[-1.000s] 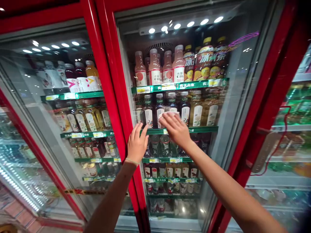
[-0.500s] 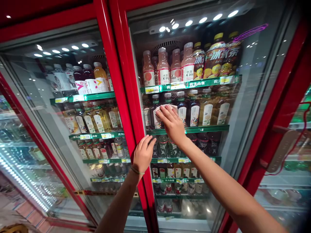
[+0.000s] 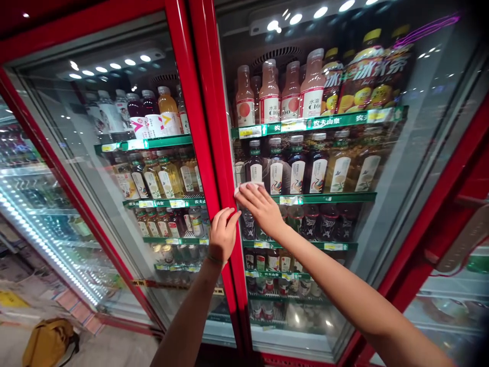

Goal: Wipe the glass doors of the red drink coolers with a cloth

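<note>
My right hand (image 3: 260, 209) lies flat on the glass door (image 3: 401, 168) of a red drinks fridge, pressing a small white cloth (image 3: 248, 186) against the pane near the door's left edge. The cloth shows only above my fingertips. My left hand (image 3: 222, 233) rests on the red door frame (image 3: 214, 153) just left of it, fingers together and laid against the frame. Behind the glass stand rows of bottles (image 3: 305, 171) on green shelves (image 3: 336, 198).
A second glass door (image 3: 114, 168) to the left shows more bottled drinks. A yellow bag (image 3: 48, 341) lies on the floor at the lower left. Another fridge with a red frame (image 3: 439, 204) stands at the right.
My right hand has slid the cloth down and to the left on the glass. My left hand stays on the frame, and the view has shifted so the fridge appears further right.
</note>
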The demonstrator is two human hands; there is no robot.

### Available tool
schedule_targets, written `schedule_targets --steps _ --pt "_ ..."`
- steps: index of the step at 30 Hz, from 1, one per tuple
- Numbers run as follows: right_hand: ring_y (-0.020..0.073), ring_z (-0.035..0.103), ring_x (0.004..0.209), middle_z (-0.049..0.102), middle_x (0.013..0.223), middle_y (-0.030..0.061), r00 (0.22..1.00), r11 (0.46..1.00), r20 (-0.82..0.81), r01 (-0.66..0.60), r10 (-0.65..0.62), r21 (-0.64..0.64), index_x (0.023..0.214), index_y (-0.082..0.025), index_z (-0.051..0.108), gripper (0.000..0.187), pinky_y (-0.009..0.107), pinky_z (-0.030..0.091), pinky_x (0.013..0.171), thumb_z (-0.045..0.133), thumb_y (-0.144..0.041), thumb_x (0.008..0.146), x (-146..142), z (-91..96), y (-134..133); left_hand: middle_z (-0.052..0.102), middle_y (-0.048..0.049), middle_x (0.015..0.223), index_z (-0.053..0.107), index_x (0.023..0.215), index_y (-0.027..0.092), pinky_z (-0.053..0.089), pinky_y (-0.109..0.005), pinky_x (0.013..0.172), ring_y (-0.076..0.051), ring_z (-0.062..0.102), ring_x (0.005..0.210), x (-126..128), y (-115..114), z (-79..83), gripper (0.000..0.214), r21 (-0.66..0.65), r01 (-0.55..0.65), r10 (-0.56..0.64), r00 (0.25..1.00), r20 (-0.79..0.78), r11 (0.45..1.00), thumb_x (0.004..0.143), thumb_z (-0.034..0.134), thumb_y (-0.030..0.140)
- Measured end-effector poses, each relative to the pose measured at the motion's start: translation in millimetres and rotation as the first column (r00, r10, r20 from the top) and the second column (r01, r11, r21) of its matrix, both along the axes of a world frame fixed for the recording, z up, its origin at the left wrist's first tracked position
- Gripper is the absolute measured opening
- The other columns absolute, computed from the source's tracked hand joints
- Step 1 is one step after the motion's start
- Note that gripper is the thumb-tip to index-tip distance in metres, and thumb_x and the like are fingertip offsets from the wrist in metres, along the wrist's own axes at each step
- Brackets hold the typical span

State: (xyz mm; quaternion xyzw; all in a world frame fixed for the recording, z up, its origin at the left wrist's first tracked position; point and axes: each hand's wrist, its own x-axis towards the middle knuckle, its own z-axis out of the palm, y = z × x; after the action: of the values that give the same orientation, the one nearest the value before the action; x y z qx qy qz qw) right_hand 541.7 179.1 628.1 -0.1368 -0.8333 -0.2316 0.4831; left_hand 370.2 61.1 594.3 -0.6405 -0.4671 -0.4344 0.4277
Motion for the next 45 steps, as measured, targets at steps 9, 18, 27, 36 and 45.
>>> schedule_targets --steps 9,18,27,36,45 --pt "0.0201 0.033 0.155 0.041 0.163 -0.0006 0.999 0.999 -0.03 0.042 -0.042 -0.026 0.162 -0.033 0.032 0.062 0.046 0.031 0.131 0.044 -0.013 0.104 -6.6 -32.2 -3.3 0.069 -0.0115 0.121 0.069 0.129 0.022 0.055 -0.043 0.109 -0.023 0.062 0.122 -5.0 -0.1 -3.5 0.038 -0.035 0.035 -0.034 0.999 0.034 0.999 0.1 0.047 0.012" --pt "0.0205 0.036 0.154 0.043 0.162 0.0011 0.983 0.988 -0.1 0.152 -0.151 0.003 0.162 -0.032 0.032 0.063 0.047 0.03 0.131 0.04 -0.009 0.104 34.8 -42.6 6.1 0.069 -0.0111 0.12 0.067 0.134 0.023 0.054 -0.041 0.109 -0.022 0.063 0.121 3.8 8.2 -1.1 0.041 -0.026 0.082 -0.081 0.996 0.031 0.996 0.098 0.05 0.011" --pt "0.019 0.04 0.152 0.048 0.159 -0.0008 0.987 0.988 -0.04 0.154 -0.155 -0.011 0.16 -0.035 0.037 0.062 0.044 0.031 0.13 0.044 -0.011 0.103 88.4 -56.6 17.8 0.066 -0.0117 0.129 0.061 0.141 0.025 0.05 -0.044 0.114 -0.024 0.059 0.131 37.1 26.1 -2.2 0.046 -0.049 0.062 -0.063 0.998 -0.022 0.997 0.098 0.051 0.014" --pt "0.018 0.044 0.149 0.055 0.154 -0.0008 0.983 0.98 -0.022 0.185 -0.184 0.07 0.158 -0.035 0.041 0.063 0.044 0.035 0.128 0.044 -0.008 0.101 143.9 -72.2 34.3 0.06 -0.0155 0.143 0.055 0.146 0.021 0.032 -0.054 0.126 -0.03 0.04 0.151 79.6 55.2 0.5 0.051 0.016 0.035 -0.035 0.999 -0.037 0.999 0.095 0.058 0.016" --pt "0.0214 0.044 0.15 0.06 0.151 0.0041 0.984 0.971 -0.014 0.175 -0.176 0.165 0.158 -0.03 0.043 0.061 0.045 0.038 0.126 0.053 -0.015 0.099 203.5 -79.0 52.9 0.058 -0.0146 0.148 0.055 0.146 0.023 0.023 -0.056 0.129 -0.03 0.039 0.153 133.5 95.6 -9.1 0.05 0.024 0.072 -0.071 0.997 -0.015 0.997 0.096 0.059 0.02"
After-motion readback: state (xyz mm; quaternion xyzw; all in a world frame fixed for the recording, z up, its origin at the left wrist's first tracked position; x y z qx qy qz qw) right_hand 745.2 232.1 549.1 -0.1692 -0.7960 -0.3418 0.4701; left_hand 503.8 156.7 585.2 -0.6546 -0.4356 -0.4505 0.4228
